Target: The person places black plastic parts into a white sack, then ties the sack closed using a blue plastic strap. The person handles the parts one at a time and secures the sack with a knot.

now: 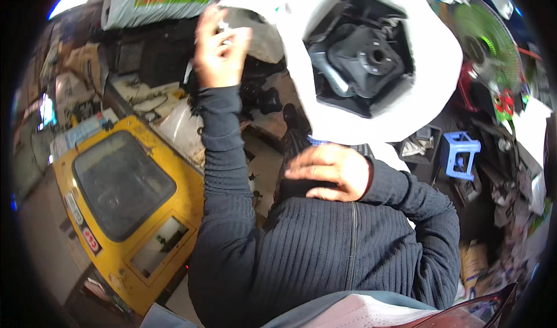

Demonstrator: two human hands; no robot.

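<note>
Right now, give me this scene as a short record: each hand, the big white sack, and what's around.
Left hand: raised beside a pale bag; blurred, grip unclear
Right hand: open, fingers extended, no held thing visible, nearest the white sack
Sack mouth: open, facing the camera
Sack contents: black parts
Picture left: yellow panel with a dark window
Picture right: blue stool, green fan

A yellow machine housing [185, 194] with a dark rounded window [125, 183]. Past its upper right edge, a crumpled clear plastic bag [180, 123]; farther off, a plump silver-grey sack [119, 8] with a green band. On the floor's [428, 172] right side, a blue plastic stool [448, 158]; beyond it, a green-bladed fan [486, 38].
</note>
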